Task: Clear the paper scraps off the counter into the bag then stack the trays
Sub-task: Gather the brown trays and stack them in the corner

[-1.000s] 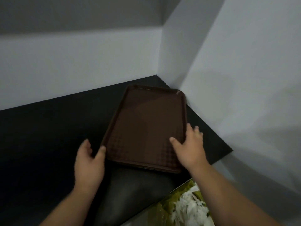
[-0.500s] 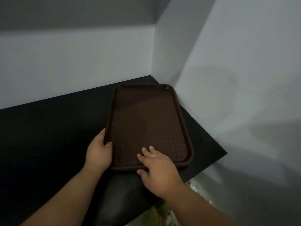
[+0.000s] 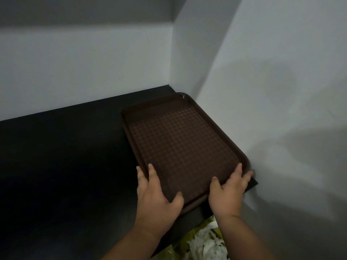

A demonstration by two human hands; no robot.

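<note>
- the left hand (image 3: 155, 199) has its fingers spread across the near left rim of the top tray (image 3: 180, 143); the right hand (image 3: 227, 192), also spread, is on the near right corner.
- the tray lies ahead of both hands on the counter (image 3: 65, 166), with its long axis toward the wall corner.
- it seems to sit a little off the lower tray (image 3: 125, 114).

Tray (image 3: 180, 147): brown plastic, floor w/ fine grid texture, rim smooth, slight sheen. Counter (image 3: 65, 156): black, matt, smooth. Walls (image 3: 84, 72): white, matt. Bag (image 3: 180, 247): yellow-green plastic, glossy. Scraps (image 3: 206, 244): white paper, crumpled.
</note>
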